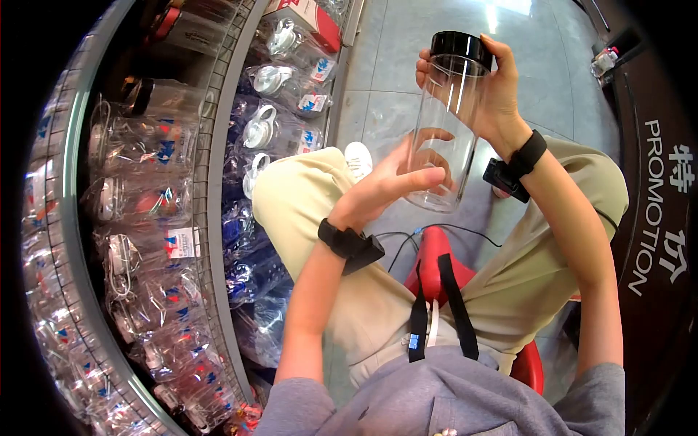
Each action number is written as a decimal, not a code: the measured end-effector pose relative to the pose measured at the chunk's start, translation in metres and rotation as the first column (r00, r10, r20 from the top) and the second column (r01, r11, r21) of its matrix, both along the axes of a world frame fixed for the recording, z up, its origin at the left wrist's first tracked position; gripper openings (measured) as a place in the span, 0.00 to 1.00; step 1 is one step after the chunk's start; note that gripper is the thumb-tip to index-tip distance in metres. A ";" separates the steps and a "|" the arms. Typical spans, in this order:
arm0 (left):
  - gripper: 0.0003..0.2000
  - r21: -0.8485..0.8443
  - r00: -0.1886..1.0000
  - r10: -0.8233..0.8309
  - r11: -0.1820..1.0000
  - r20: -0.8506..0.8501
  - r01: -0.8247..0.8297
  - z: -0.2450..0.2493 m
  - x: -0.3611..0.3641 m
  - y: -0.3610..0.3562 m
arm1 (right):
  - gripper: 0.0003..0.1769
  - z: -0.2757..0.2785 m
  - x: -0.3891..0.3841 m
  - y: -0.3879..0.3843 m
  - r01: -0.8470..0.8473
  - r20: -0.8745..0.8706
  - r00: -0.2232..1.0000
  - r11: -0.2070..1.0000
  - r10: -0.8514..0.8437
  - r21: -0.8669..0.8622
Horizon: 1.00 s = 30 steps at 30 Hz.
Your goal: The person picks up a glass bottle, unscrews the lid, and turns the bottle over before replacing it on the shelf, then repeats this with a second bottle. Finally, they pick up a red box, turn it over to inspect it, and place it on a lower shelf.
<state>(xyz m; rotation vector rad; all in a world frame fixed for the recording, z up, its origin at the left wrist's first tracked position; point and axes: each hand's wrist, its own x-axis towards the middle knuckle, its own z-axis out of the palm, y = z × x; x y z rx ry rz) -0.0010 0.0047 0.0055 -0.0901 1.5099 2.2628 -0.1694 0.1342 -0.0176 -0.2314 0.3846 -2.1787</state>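
Note:
A clear bottle (449,123) with a black screw lid (461,49) is held up in front of me, slightly tilted. My left hand (411,171) curls around its lower part, thumb on the near side and fingers seen through the clear wall. Around the black lid and the top of the bottle wraps my right hand (502,91), with fingertips showing on the lid's left side. The bottle looks empty. Both wrists wear black straps with small black boxes.
At left, shelves (212,182) hold several wrapped clear bottles (280,131) with white lids. A red-and-white box (309,22) sits at the far shelf end. Below my hands is a red stool (436,265); thin black cables cross the floor. A dark promotion stand (654,218) rises at right.

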 end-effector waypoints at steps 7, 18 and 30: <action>0.39 0.115 0.991 0.113 0.986 0.064 -0.120 0.005 0.004 0.012 | 0.32 0.020 0.001 0.001 -0.056 -0.075 0.996 0.998 0.055 -0.009; 0.41 -0.677 0.920 0.298 0.624 -0.255 -0.390 -0.021 0.001 0.021 | 0.31 0.016 0.000 0.001 0.335 -0.483 0.871 0.828 -0.089 0.450; 0.36 0.015 0.963 0.269 0.963 -0.021 -0.269 0.009 0.000 0.009 | 0.43 0.035 0.035 -0.002 0.015 -0.623 0.758 0.951 0.190 0.308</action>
